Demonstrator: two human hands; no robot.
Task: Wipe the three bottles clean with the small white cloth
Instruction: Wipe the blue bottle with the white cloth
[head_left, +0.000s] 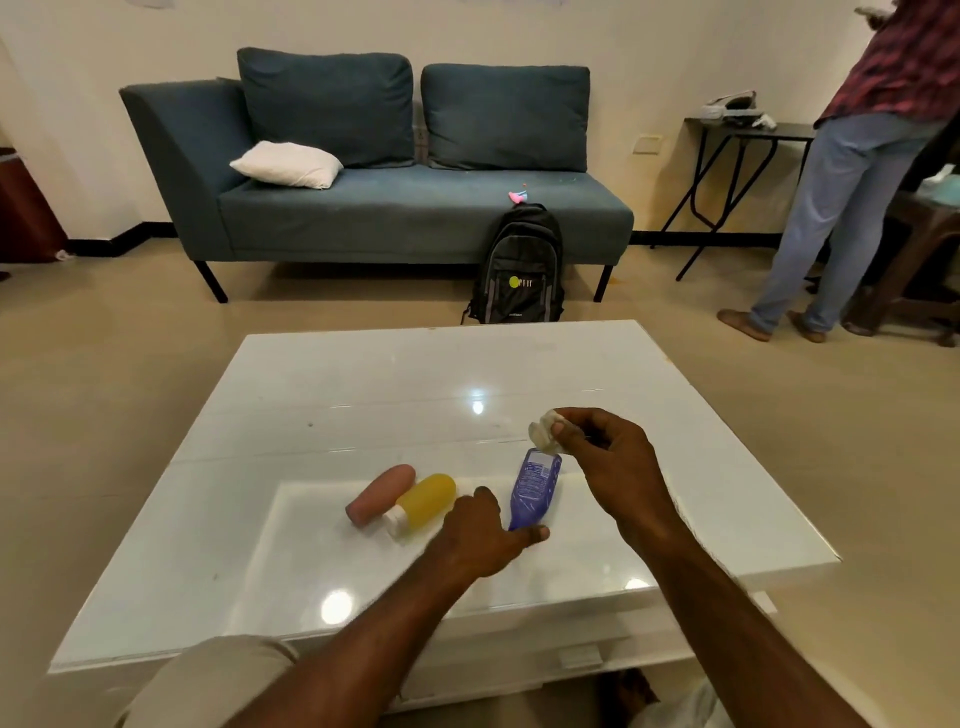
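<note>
- Left hand (483, 535) grips the near end of the blue bottle (535, 486), on the white table (363, 374);
- right hand (608, 462) pinches the small white cloth (543, 434) at that bottle's far end;
- pink bottle (382, 493) and yellow bottle (426, 499) lie touching, just to the left.

I read the table (363, 374) as glossy white, with pale spots of reflected light. On it I count a dusty pink-brown bottle (381, 493), a yellow bottle (427, 500) with a white cap, and a blue-violet bottle (535, 488) carrying a block of white print. The cloth (543, 435) is off-white. Farther back I see a teal-blue sofa (415, 218) with a plain white pillow (287, 163) and a small pink thing (518, 196), and a black backpack (519, 265) with grey panels and a yellow-green dot. The side table (779, 130) is black. The person (831, 208) at the right wears a red-and-dark checked shirt and light blue jeans. The floor (104, 389) is beige, the wall (623, 41) cream, the near sleeve (208, 680) khaki.
</note>
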